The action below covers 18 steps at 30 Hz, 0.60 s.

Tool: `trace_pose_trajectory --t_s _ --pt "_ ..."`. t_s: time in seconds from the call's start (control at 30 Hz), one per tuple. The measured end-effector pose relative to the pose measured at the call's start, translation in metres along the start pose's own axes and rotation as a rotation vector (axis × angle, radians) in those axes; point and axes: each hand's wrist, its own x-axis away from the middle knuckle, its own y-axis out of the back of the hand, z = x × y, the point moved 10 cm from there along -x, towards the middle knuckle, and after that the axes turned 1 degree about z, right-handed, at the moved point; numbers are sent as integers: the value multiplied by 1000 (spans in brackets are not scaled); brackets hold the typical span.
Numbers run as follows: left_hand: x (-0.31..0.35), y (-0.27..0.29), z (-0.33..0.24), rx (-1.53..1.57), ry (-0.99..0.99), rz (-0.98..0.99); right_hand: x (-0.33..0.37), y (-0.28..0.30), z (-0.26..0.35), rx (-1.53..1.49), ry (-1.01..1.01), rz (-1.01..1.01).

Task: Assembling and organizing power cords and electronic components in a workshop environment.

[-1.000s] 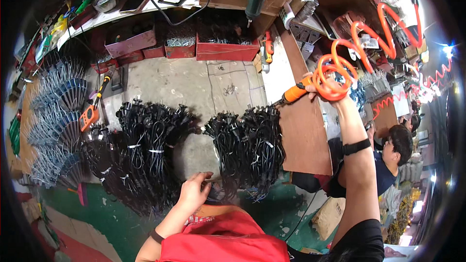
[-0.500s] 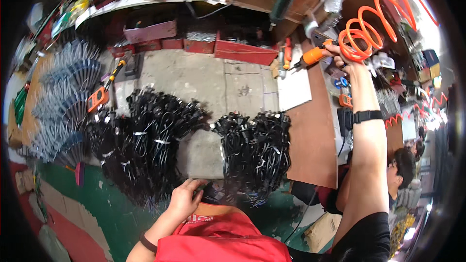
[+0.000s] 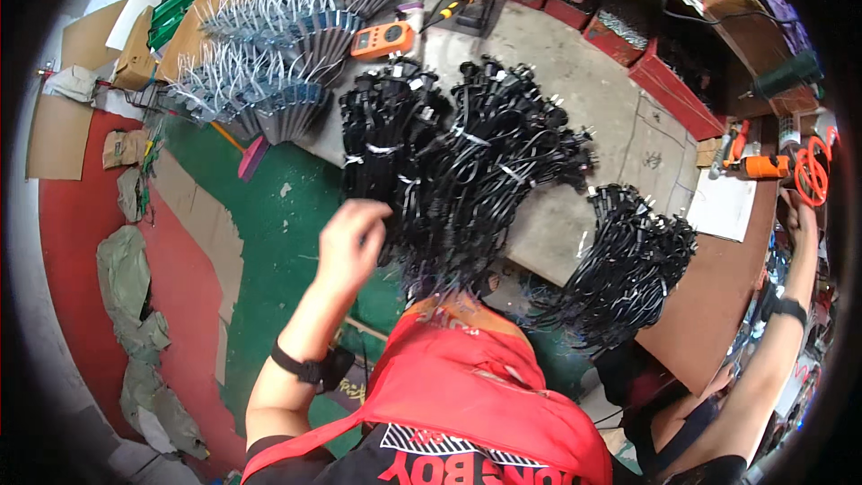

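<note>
My left hand (image 3: 348, 241) is raised in front of the left cable bundles, its fingers curled in. A small dark patch shows among those fingers, too unclear to name. Black cables with plugs (image 3: 476, 157) lie in white-tied bundles just beyond it, their ends hanging over the table edge. Another pile of black cables (image 3: 628, 265) lies to the right. At the far right, my right hand (image 3: 797, 216) is just below an orange power screwdriver (image 3: 766, 166) with an orange coiled hose (image 3: 813, 175). Its fingers are small and blurred, so whether they grip the tool is unclear.
An orange meter (image 3: 383, 39) and a yellow-black screwdriver (image 3: 456, 5) lie behind the cables. Grey parts with white wires (image 3: 269, 81) fill the far left. Red bins (image 3: 673, 90) line the back. A white board (image 3: 721, 207) lies at right. Another person's arm shows lower right.
The view has swung left. My left hand has risen from the apron to beside the left bundles. My right hand sits lower against the power screwdriver, which it was holding before.
</note>
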Motion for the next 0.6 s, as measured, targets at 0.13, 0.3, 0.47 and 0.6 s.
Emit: trace_pose_trajectory --t_s 0.13,0.3,0.47,0.6 --pt "-35 30 103 -186 252 -53 57 97 -27 -51 -32 -366" --pt "-74 -30 152 229 389 156 111 -64 42 415 230 -492" --pt "-84 -49 173 123 267 127 142 -441 69 475 304 144" --pt "-88 -51 201 434 393 276 127 -581 6 24 149 301"
